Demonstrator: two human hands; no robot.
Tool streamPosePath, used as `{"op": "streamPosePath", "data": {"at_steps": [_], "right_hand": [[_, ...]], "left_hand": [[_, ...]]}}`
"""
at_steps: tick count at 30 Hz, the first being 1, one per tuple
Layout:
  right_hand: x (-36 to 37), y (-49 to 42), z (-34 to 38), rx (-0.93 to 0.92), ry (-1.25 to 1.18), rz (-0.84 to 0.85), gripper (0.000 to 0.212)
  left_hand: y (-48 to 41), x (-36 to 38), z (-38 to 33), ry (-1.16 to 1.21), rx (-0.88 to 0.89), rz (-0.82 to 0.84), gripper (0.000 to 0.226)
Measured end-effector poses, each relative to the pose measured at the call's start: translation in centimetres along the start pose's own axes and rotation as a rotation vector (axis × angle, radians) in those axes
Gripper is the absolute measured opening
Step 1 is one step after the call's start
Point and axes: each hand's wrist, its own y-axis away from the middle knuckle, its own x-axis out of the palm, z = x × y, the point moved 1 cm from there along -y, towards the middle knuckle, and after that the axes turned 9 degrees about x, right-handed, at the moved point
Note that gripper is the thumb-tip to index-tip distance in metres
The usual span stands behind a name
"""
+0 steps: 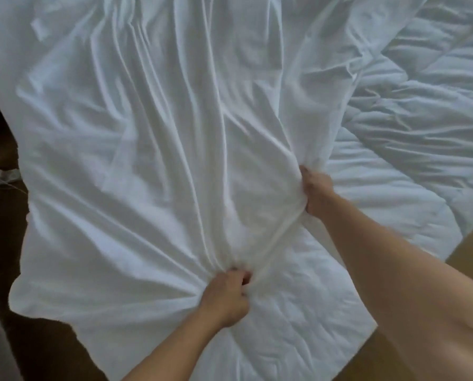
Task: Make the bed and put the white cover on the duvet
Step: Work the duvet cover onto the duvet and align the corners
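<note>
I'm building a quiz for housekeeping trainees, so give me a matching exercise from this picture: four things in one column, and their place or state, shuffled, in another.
Things:
1 left hand
2 right hand
3 white cover
4 duvet

Place or state:
a quilted, lying bare on the right
b grips bunched cloth nearest the camera
c long folds fan out from the hands
d grips cloth farther up, next to the bare quilting

Pairs: 1-b; 2-d; 3-c; 4-a
</note>
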Motion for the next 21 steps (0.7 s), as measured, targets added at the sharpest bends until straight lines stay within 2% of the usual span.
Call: {"op": "streamPosePath", "data": {"at_steps": [2,4,5,6,9,10,12,14,16,17,19,21], "right_hand": [[-4.1,-0.3,-2.2,0.001,0.257,-0.218,0.047],[-8.3,0.0,-5.1,0.003,0.277,-0.267,0.049],[-9.9,0.1,-6.1,0.001,0.268,-0.276,0.047],[-11.0,0.2,-6.7,0.012,0.250,-0.257,0.043],[-12.2,0.6,-7.2,0.119,0.117,-0.146,0.025],[-12.1,0.6,-6.6,0.152,0.090,-0.104,0.023],[-11.4,-0.1,-4.7,0.134,0.065,0.036,0.023],[-10.5,-1.2,-1.6,0.089,-0.014,0.163,0.033],[-9.5,-2.3,2.0,0.064,-0.125,0.244,0.044],[-9.1,-2.7,3.5,0.053,-0.128,0.266,0.044],[-8.8,-3.2,5.6,0.017,-0.087,0.258,0.037],[-10.3,-3.9,6.3,-0.069,0.003,0.091,0.041]], "left_hand": [[-2.8,-0.9,-3.3,0.013,0.097,-0.159,0.063],[-6.3,-1.0,-7.8,-0.036,0.179,-0.225,0.086],[-7.8,-0.7,-10.3,-0.064,0.201,-0.201,0.088],[-9.1,0.0,-12.4,-0.087,0.207,-0.156,0.081],[-9.8,2.4,-15.9,-0.162,0.122,-0.086,0.037],[-9.4,3.1,-16.0,-0.155,0.077,-0.074,0.032],[-8.3,4.1,-15.2,-0.086,-0.002,-0.049,0.033],[-7.2,4.4,-13.8,-0.010,-0.059,-0.013,0.034],[-6.7,4.4,-13.1,0.022,-0.076,0.032,0.034],[-6.6,4.5,-13.2,0.025,-0.069,0.043,0.034],[-7.0,4.6,-13.9,0.026,-0.044,0.000,0.032],[-8.0,5.0,-15.5,0.021,-0.014,-0.153,0.034]]}}
